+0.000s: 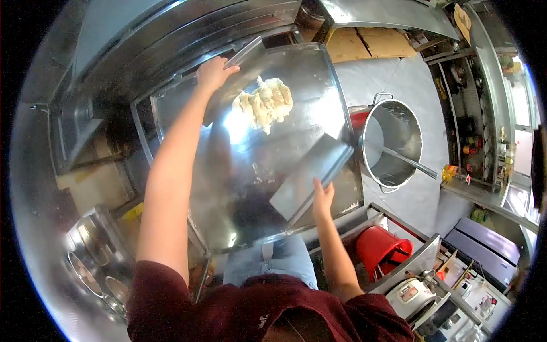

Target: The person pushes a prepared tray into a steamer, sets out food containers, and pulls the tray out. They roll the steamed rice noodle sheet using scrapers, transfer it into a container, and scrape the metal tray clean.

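My left hand [213,74] is closed around the top edge of a wide metal scraper [246,51] near the far left of the steel worktop [245,214]. A pale, lumpy mass like dough or thick batter [265,105] lies on the worktop, just right of that scraper. My right hand [323,198] grips the edge of a second wide metal scraper [305,176], tilted over the near right part of the worktop. The lump sits apart from this second scraper. Small pale smears [259,174] mark the steel between the two hands.
Right of the worktop, a tall metal pot [419,122] stands with a long metal handle leaning out. A red bucket [379,245] is at lower right, near a white rice cooker [409,293]. Metal pots [94,242] stand at lower left. Cardboard [370,44] lies under the far counter.
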Action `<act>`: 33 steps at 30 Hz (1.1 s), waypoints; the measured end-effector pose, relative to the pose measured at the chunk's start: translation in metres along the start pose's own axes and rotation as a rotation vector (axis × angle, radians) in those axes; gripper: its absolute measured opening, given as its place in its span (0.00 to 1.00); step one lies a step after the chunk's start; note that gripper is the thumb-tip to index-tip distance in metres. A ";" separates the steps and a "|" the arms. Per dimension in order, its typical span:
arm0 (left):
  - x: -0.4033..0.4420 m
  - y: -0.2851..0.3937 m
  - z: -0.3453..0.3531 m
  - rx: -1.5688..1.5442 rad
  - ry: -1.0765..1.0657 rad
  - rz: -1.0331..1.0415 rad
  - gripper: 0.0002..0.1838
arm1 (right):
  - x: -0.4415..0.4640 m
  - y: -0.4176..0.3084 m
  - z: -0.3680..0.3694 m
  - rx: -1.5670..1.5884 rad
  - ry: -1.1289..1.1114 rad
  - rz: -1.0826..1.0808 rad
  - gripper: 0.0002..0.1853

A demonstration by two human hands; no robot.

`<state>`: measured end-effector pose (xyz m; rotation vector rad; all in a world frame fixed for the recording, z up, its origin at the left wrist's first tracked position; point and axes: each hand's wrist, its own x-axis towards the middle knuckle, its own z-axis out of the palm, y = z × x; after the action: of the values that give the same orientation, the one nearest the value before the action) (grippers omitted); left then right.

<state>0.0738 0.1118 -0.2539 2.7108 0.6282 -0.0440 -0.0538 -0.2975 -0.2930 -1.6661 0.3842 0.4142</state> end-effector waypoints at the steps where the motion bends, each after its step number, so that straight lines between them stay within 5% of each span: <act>1: 0.010 0.001 0.000 0.020 0.068 0.051 0.26 | -0.015 0.001 0.007 0.069 0.016 -0.073 0.14; 9: 0.066 0.016 0.022 0.240 0.159 0.397 0.30 | -0.004 0.004 0.110 0.203 0.249 0.126 0.29; 15: 0.041 0.009 0.047 0.095 -0.022 0.327 0.33 | 0.074 -0.028 0.206 0.328 0.276 -0.079 0.16; 27: 0.001 0.008 0.009 -0.223 -0.143 0.157 0.27 | 0.069 -0.020 0.181 0.693 -0.067 -0.028 0.09; 31: -0.032 0.033 -0.022 -0.241 -0.173 0.205 0.26 | 0.023 -0.062 0.140 0.652 -0.103 0.033 0.14; 33: -0.054 0.051 -0.036 -0.326 -0.207 0.221 0.25 | 0.004 -0.064 0.119 0.692 -0.111 0.075 0.25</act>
<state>0.0451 0.0584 -0.1969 2.4017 0.2478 -0.1500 -0.0261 -0.1716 -0.2539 -0.9543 0.4462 0.3721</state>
